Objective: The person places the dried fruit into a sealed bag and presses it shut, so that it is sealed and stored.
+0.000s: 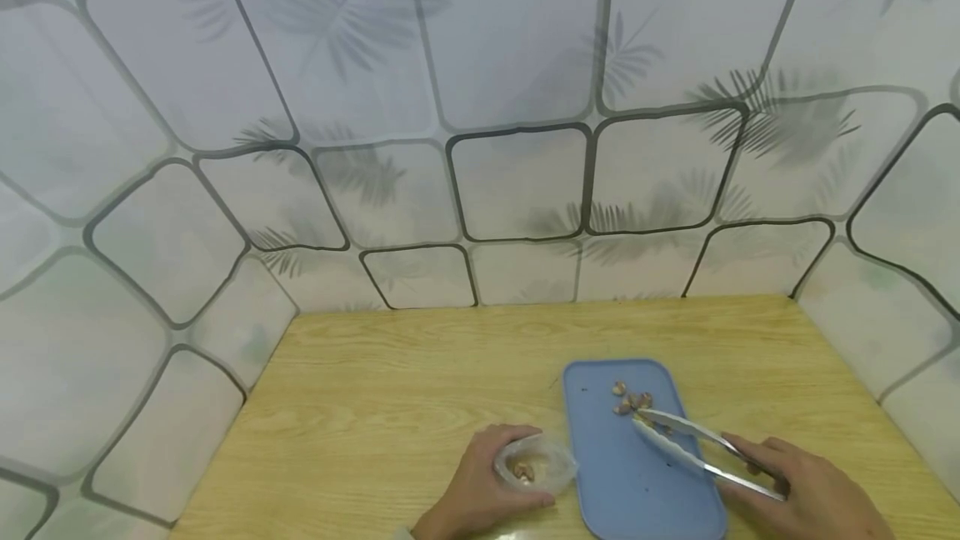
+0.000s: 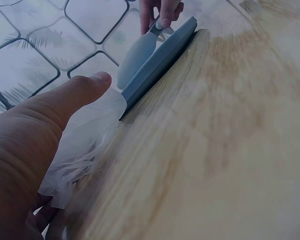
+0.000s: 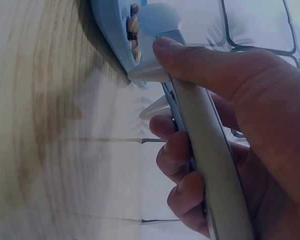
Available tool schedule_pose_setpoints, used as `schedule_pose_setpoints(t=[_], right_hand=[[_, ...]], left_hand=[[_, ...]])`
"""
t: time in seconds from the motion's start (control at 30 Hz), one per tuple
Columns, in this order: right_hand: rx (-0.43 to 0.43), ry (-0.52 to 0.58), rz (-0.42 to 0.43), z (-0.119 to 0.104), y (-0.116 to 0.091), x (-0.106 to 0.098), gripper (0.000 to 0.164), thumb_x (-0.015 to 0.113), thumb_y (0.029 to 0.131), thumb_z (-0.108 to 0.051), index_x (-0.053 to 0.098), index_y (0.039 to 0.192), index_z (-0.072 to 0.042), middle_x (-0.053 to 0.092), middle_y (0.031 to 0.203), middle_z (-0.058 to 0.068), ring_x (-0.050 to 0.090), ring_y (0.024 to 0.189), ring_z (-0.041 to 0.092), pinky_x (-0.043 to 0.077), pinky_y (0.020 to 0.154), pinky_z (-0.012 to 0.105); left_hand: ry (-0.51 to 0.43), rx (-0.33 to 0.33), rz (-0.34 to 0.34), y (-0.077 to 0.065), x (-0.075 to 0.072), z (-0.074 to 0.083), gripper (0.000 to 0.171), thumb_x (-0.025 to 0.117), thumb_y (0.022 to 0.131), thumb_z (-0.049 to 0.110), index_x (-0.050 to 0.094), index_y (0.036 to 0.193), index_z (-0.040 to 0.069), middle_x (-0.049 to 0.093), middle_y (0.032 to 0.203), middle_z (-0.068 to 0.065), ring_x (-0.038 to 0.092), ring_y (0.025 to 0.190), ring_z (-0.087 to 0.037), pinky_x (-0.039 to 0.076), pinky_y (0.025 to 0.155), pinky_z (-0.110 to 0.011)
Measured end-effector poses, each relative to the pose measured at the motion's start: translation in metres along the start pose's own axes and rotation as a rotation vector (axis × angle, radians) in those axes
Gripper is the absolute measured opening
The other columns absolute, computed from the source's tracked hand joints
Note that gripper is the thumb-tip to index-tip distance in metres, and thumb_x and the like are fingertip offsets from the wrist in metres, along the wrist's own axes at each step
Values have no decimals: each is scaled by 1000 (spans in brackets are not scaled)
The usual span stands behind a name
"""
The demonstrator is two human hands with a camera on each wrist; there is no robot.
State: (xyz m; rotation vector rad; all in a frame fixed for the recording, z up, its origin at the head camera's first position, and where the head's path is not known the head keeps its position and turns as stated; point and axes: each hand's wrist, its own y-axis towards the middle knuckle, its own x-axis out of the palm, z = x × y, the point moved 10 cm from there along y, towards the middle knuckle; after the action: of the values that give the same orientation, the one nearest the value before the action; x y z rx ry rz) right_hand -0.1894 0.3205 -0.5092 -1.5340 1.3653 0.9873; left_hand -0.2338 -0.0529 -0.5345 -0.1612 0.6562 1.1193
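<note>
My left hand [image 1: 486, 477] grips a clear plastic bag [image 1: 557, 463], its mouth facing up and a few small brownish pieces [image 1: 522, 471] inside. The crinkled side of the bag [image 2: 82, 145] shows beside my thumb in the left wrist view. My right hand [image 1: 806, 486] holds metal tongs [image 1: 738, 477] with pale tips over the blue tray [image 1: 622, 473]. The tips are by a small group of brown-and-white pieces [image 1: 633, 401] that look like garlic cloves. Whether the tips pinch one is too small to tell. In the right wrist view, my fingers wrap the tongs' handle [image 3: 205, 140].
The tray lies on a wood-grain table [image 1: 360, 407], right of the bag, whose edge is close to the tray's left rim. Small dark specks dot the tray. Patterned wall covering [image 1: 517, 190] stands behind the table and along both sides.
</note>
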Motion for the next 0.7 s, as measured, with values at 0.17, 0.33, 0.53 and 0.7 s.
schedule_pose_setpoints(t=[0.17, 0.33, 0.53, 0.7], right_hand=[[-3, -41, -15, -4, 0, 0, 72, 80, 92, -63, 70, 146, -17, 54, 87, -7, 45, 70, 10, 39, 60, 32], [-3, -59, 0, -2, 0, -1, 72, 79, 91, -66, 72, 145, -19, 58, 90, -8, 46, 70, 9, 40, 60, 32], [-20, -67, 23, 3, 1, 0, 72, 78, 91, -68, 72, 144, -20, 58, 89, -8, 44, 69, 7, 40, 60, 33], [-25, -50, 88, -2, -2, -6, 68, 83, 89, -63, 74, 142, -22, 59, 88, -11, 44, 68, 3, 40, 59, 30]], left_hand=[[-2, -1, -7, 0, 1, -1, 70, 98, 79, 47, 68, 141, 36, 73, 132, 16, 61, 117, -3, 46, 104, -32], [9, 6, -4, 0, 0, 1, 71, 99, 79, 45, 68, 142, 35, 73, 131, 15, 61, 117, -3, 46, 103, -32], [3, -3, -3, -1, 0, 0, 71, 99, 79, 46, 68, 142, 36, 72, 132, 16, 60, 117, -3, 45, 104, -31], [10, 11, 4, -1, -1, 1, 71, 99, 79, 46, 68, 142, 36, 73, 132, 16, 60, 117, -3, 45, 104, -32]])
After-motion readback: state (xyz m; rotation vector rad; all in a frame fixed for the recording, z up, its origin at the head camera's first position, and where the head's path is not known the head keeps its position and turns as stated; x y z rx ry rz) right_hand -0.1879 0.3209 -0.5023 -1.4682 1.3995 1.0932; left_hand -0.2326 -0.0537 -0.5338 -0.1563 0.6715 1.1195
